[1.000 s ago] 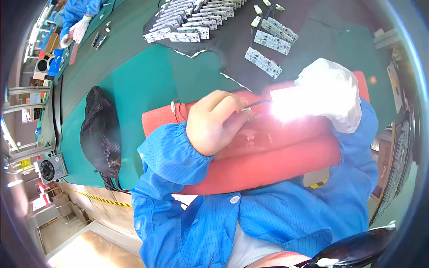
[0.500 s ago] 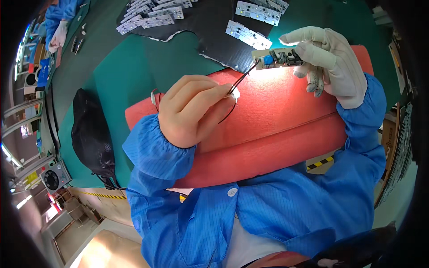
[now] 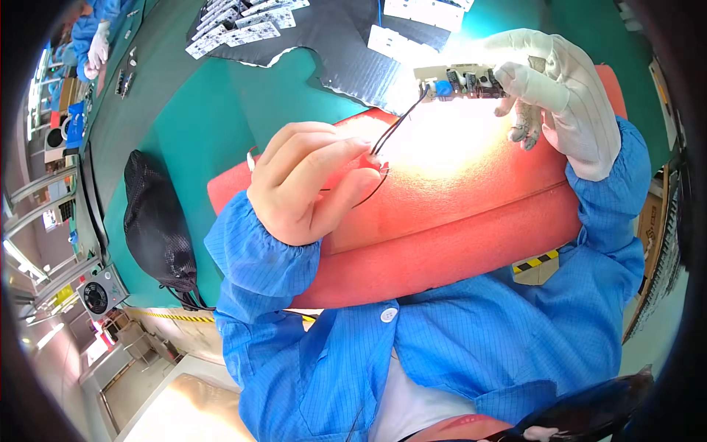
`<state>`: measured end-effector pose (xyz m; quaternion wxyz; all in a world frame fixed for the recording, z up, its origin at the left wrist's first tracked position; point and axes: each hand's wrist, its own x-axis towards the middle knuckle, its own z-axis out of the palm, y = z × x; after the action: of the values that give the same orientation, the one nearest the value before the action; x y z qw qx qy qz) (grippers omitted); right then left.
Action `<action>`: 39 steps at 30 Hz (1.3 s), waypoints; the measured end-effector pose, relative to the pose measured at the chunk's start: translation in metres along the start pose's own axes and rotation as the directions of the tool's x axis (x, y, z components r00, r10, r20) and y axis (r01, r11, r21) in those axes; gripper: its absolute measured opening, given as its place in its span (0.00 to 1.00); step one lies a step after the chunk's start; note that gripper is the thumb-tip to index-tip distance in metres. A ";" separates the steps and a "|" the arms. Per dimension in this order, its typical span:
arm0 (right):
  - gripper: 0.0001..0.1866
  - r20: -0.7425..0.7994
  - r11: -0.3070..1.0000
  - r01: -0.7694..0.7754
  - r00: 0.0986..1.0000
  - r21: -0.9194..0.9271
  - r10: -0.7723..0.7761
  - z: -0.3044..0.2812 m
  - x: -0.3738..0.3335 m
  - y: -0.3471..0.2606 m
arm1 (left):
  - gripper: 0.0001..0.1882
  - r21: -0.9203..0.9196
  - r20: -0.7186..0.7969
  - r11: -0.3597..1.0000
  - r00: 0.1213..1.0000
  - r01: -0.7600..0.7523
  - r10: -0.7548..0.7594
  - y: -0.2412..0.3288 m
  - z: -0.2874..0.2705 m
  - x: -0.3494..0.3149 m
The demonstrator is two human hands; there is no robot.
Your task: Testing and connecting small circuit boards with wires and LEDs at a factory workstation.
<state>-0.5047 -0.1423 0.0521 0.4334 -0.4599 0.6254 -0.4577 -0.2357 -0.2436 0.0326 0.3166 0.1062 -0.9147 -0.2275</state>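
In the upper right of the frame, the white-gloved right hand point(image 3: 563, 96), fingers curled, pinches one circuit board point(image 3: 470, 82) between thumb and fingers above the red pad point(image 3: 442, 243). Mid-frame, the bare left hand point(image 3: 298, 180), knuckles up, closes thumb and forefinger lightly around two black wires point(image 3: 398, 130) leading to the board.

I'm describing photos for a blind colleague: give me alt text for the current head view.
A gloved right hand holds a circuit board over a brightly lit red pad, while the bare left hand holds the board's dark wires. More boards lie beyond.
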 end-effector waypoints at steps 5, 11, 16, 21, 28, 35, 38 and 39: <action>0.26 0.006 1.000 0.028 1.000 -0.012 -0.027 0.002 0.002 0.002 | 0.16 0.018 0.004 0.996 0.996 0.089 -0.089 0.001 0.008 0.003; 0.17 0.108 0.677 0.603 0.775 -0.421 -0.623 0.010 0.016 0.018 | 0.07 -0.374 -0.028 0.877 0.941 0.302 -0.336 -0.011 -0.006 0.005; 0.15 0.338 0.265 0.565 0.740 -0.782 -0.581 0.042 0.010 0.002 | 0.09 -0.615 -0.671 0.764 0.380 0.194 -0.636 -0.080 -0.041 -0.006; 0.09 0.286 0.476 0.634 0.736 -0.609 -0.614 0.032 0.009 -0.002 | 0.10 -0.548 -0.399 0.753 0.677 0.365 -0.619 -0.050 -0.021 -0.001; 0.08 0.258 0.946 0.169 0.935 0.278 -0.243 0.026 -0.005 -0.020 | 0.13 -0.117 -0.028 0.972 0.978 0.202 -0.207 -0.006 0.004 0.007; 0.13 0.125 0.892 0.007 0.990 0.453 -0.071 0.018 -0.002 -0.010 | 0.08 -0.615 0.026 0.653 0.840 0.441 -0.542 0.014 0.014 0.004; 0.14 0.182 0.918 0.159 0.954 0.362 -0.237 0.016 -0.004 -0.012 | 0.09 -0.531 -0.023 0.740 0.866 0.413 -0.500 0.014 0.015 0.000; 0.14 0.116 0.904 0.279 0.936 0.324 -0.331 0.017 -0.004 -0.008 | 0.10 -0.425 -0.065 0.827 0.899 0.368 -0.433 0.013 0.016 0.000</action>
<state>-0.4855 -0.1427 0.0573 0.4725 -0.5176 0.4291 -0.5698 -0.2464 -0.2264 0.0273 0.3483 0.2467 -0.7770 -0.4627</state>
